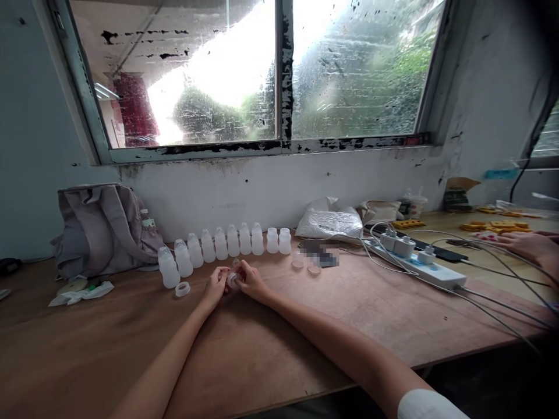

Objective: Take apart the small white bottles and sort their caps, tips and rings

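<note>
My left hand (215, 287) and my right hand (250, 279) meet low over the table, fingers closed on a small translucent bottle collar ring (233, 280). Fingers partly cover it, so I cannot tell whether a nipple sits inside. Just behind the hands lies a small clear piece (236, 262), perhaps a nipple. A loose collar ring (182, 289) rests left of my hands. Beyond them, several frosted baby bottles with tops, such as the nearest bottle (168, 267), stand in a curved row. At its right end, two bottles (278, 240) have no tops.
Right of the bottles are two clear round pieces (305, 266) and a blurred dark item (329, 258). A power strip (419, 270) with trailing cables crosses the right side. A grey backpack (102, 230) and silver bag (329, 220) stand by the wall. Another person's hand (524, 244) shows far right.
</note>
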### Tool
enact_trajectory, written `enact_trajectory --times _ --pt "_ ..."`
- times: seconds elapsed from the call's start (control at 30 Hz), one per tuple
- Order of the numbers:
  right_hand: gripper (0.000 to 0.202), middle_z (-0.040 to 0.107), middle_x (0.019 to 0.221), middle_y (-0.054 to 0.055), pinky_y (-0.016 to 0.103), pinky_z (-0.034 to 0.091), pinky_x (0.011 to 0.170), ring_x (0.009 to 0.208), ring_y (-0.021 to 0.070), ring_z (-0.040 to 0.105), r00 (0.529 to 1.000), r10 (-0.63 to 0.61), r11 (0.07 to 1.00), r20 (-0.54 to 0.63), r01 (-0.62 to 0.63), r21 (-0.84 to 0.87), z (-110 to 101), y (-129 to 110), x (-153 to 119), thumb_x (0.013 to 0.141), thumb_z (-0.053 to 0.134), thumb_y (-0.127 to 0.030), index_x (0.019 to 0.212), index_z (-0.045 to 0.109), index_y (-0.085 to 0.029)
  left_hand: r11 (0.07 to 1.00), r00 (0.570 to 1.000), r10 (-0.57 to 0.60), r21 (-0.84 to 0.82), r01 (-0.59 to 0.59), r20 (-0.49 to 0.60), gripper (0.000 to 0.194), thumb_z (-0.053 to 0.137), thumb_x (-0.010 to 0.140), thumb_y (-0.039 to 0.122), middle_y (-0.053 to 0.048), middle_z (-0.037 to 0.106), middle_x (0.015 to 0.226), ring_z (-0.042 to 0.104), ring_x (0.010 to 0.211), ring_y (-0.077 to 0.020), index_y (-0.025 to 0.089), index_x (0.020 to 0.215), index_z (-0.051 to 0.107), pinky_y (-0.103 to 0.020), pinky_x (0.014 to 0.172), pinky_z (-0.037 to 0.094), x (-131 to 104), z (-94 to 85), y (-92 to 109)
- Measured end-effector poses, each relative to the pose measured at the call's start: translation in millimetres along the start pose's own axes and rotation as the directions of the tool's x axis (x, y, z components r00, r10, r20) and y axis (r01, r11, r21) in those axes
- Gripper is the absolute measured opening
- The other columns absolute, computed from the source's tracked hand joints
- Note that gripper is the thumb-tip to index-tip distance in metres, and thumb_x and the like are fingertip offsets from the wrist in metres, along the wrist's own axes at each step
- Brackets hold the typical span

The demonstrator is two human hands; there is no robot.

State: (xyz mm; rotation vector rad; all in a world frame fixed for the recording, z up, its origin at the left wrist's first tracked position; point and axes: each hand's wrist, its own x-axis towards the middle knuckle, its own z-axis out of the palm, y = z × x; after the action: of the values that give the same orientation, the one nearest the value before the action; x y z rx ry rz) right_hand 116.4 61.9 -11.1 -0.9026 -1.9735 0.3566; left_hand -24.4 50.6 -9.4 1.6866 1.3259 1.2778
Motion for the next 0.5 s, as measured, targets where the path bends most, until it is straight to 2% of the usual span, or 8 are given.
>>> enact_trajectory --times 0.1,0.23,0.37,0.5 --pt "0.029 0.053 0.073 -0.001 0.020 0.038 0.060 0.063 0.0105 0.047 0.996 0.015 0.999 -0.084 -0.012 0.043 1.0 5.7 2.4 0.060 0.044 -0.008 0.086 0.046 -0.019 0.997 1.000 0.003 -0.077 -0.004 -0.023 0.037 0.036 0.077 0.047 -0.004 0.059 0.074 0.056 0.051 -0.0114 0.016 0.091 0.050 -0.020 0.040 0.042 -1.3 1.4 0.2" --pt "0.023 0.053 0.072 0.000 0.022 0.038 0.062 0.066 0.0118 0.048 0.989 0.022 0.999 -0.146 -0.015 0.048 1.0 9.0 4.5 0.059 0.043 -0.006 0.078 0.049 -0.018 0.990 0.990 0.119 -0.082 -0.113 0.069 0.036 0.043 0.073 0.048 -0.002 0.061 0.069 0.057 0.054 -0.0130 0.017 0.090 0.053 -0.019 0.041 0.042 -8.2 1.9 6.5" --pt "0.017 0.051 0.068 -0.001 0.022 0.038 0.060 0.065 0.0121 0.047 0.988 0.041 0.997 -0.150 -0.030 0.076 -1.6 8.4 5.6 0.059 0.042 -0.007 0.071 0.047 -0.018 0.987 0.980 0.159 -0.059 -0.153 0.121 0.035 0.050 0.071 0.042 -0.003 0.064 0.071 0.058 0.054 -0.0135 0.018 0.096 0.052 -0.020 0.042 0.042 -12.0 2.7 9.9" --pt "0.014 0.050 0.067 -0.002 0.022 0.036 0.057 0.062 0.0113 0.045 0.988 0.099 0.986 -0.117 -0.082 0.144 -3.9 6.6 5.7 0.061 0.045 -0.012 0.073 0.048 -0.018 0.983 0.974 0.160 -0.112 -0.143 0.159 0.035 0.050 0.072 0.039 -0.003 0.063 0.071 0.058 0.054 -0.0131 0.017 0.099 0.050 -0.019 0.041 0.041 -10.1 2.9 7.3"
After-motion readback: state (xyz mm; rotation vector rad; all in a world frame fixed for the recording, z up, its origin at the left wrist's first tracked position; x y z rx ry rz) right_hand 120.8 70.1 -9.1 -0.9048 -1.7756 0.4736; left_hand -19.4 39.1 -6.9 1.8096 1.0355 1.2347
